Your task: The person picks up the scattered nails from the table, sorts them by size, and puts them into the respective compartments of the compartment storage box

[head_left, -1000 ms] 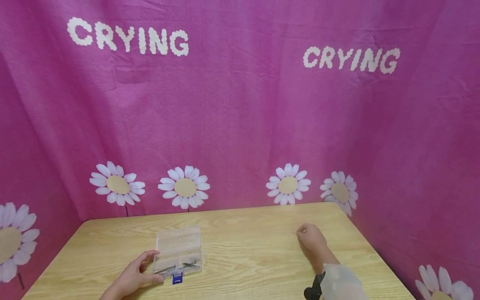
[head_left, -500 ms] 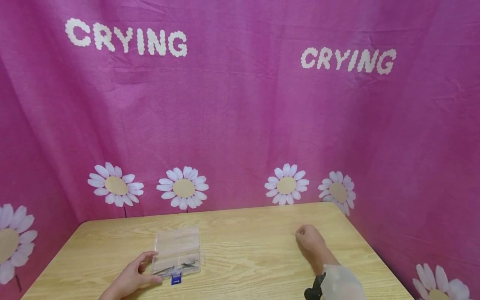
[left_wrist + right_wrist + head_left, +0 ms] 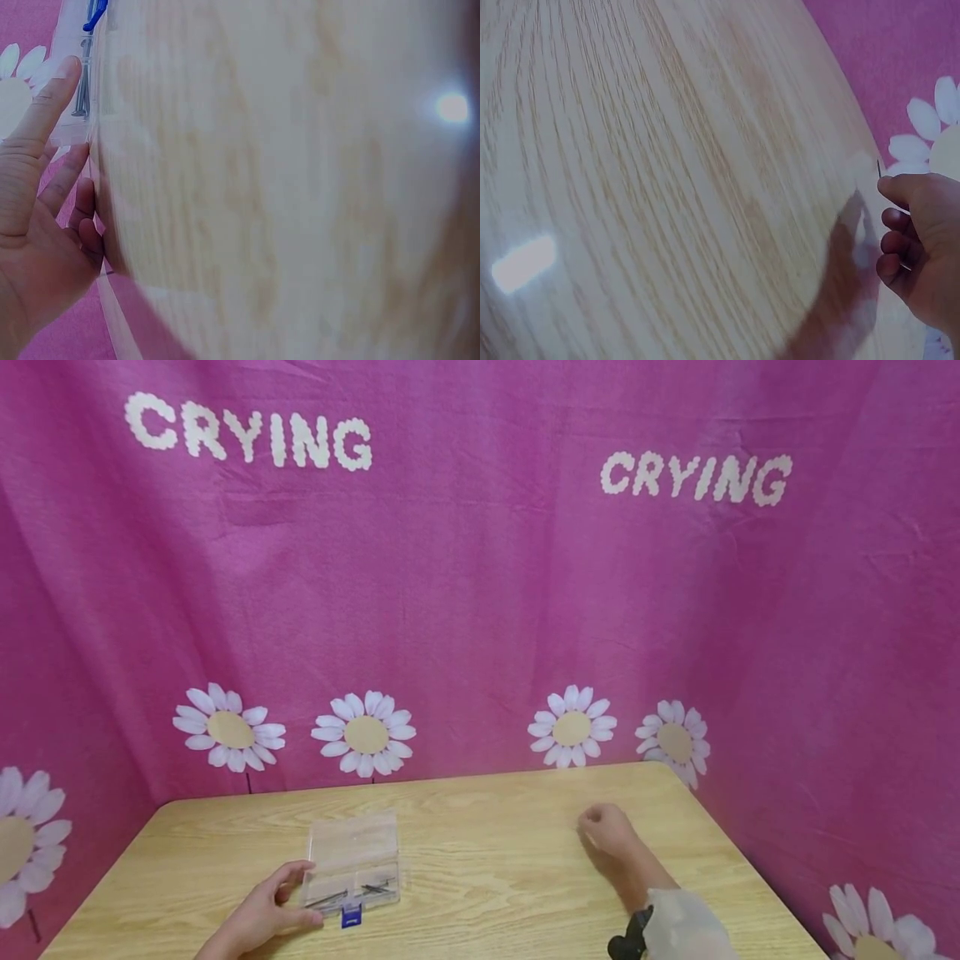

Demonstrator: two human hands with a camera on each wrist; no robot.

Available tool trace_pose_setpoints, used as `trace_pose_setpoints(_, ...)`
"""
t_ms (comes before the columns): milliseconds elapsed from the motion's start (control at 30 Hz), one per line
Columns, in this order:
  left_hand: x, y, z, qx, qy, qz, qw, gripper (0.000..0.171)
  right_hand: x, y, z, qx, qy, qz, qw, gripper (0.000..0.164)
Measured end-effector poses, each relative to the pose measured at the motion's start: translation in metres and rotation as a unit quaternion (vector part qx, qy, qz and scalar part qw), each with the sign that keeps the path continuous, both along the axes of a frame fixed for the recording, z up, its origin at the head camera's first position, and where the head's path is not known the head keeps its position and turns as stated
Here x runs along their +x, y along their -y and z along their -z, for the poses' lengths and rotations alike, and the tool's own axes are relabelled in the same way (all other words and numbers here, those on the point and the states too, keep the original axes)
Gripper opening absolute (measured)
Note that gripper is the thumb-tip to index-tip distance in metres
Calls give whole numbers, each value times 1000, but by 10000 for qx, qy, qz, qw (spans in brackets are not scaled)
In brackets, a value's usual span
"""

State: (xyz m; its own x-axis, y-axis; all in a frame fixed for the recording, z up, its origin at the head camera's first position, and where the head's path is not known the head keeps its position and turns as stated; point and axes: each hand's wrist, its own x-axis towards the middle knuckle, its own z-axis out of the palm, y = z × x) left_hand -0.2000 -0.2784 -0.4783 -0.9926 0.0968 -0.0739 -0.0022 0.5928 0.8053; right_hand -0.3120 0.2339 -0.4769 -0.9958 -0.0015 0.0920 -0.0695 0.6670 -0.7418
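A clear plastic box [image 3: 390, 893] lies on the table, its lid [image 3: 354, 837] folded back and a blue latch [image 3: 351, 916] at its front. Several dark nails [image 3: 375, 887] lie in its compartments; in the left wrist view some nails [image 3: 82, 86] show a flat head. My left hand [image 3: 264, 906] holds the box at its left side, thumb at the front corner and index finger near the hinge. Well to the right, my right hand [image 3: 611, 833] is above the table, pinching a thin dark nail [image 3: 878, 168] between thumb and index finger; only its tip shows.
The wood-grain table [image 3: 480, 852] has rounded back corners. A pink curtain [image 3: 480, 568] with printed daisies and white letters hangs behind and at both sides. A black wrist strap [image 3: 630, 937] and a pale sleeve [image 3: 686, 927] are on the right arm.
My right hand has shifted slightly to the left and back, still pinching the nail. The left hand stays at the box, and the whole head view has drifted a little.
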Motion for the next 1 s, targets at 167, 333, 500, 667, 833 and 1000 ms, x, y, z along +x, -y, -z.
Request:
trace_pose_setpoints(167,0,0,1,37,-82,31,10000,75,0,9,-1,-283,-159,-183,9993,12)
trace_pose_setpoints(333,1,-1,0,59,-146,57,9999,75,0,17,-1,-771,39,-240,9967,13)
trace_pose_setpoints(500,1,0,0,56,-45,48,10000,75,4,29,0,-1395,220,-212,9898,12)
trace_pose_setpoints(667,1,2,2,114,-167,198,9996,75,6,41,-1,-1607,206,-363,9861,9)
trace_pose_setpoints(833,-1,4,5,104,-499,405,9979,73,7,49,-6,-1205,-36,-632,9907,10)
trace_pose_setpoints(1000,-2,5,6,182,-420,442,9980,74,7,58,-7,-959,14,-726,9927,11)
